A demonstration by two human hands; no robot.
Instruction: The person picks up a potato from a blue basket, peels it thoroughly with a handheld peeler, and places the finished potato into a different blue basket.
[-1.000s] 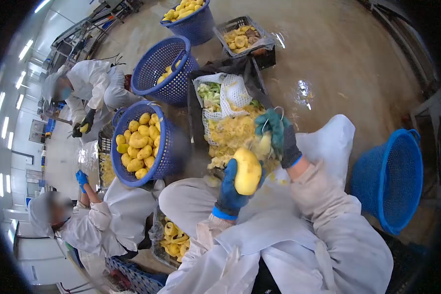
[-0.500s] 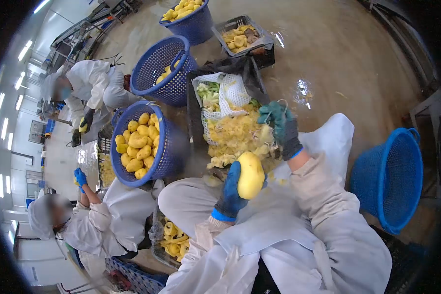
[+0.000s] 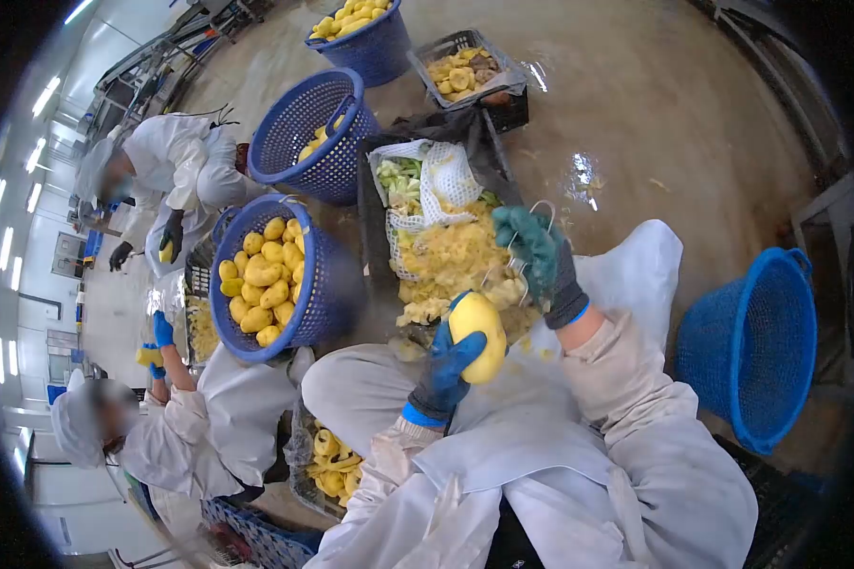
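Observation:
In my left hand (image 3: pixel 442 372), gloved in blue and black, I hold a large, smooth yellow oval fruit (image 3: pixel 479 337), tilted, its kind not certain. My right hand (image 3: pixel 533 258), in a green and dark glove, is closed around a bent metal wire tool (image 3: pixel 545 206). Looped wire shows above and below that fist, just up and right of the fruit. Under both hands lies a heap of stringy yellow scraps (image 3: pixel 455 254) in a black-lined crate (image 3: pixel 375 237), together with green trimmings (image 3: pixel 400 182) and white foam netting (image 3: pixel 449 180).
On the left stands a blue basket (image 3: pixel 324 284) of yellow fruit, with further baskets (image 3: pixel 289 128) behind it. A blue basket (image 3: pixel 745 351) is at my right. Peels fill a crate (image 3: pixel 332 465) by my left leg. Two co-workers (image 3: pixel 176 427) in white handle fruit on the left.
My left hand has shifted slightly left and turned the fruit. The right hand has moved a little left and down, showing more of the wire tool. A co-worker's hands have moved apart.

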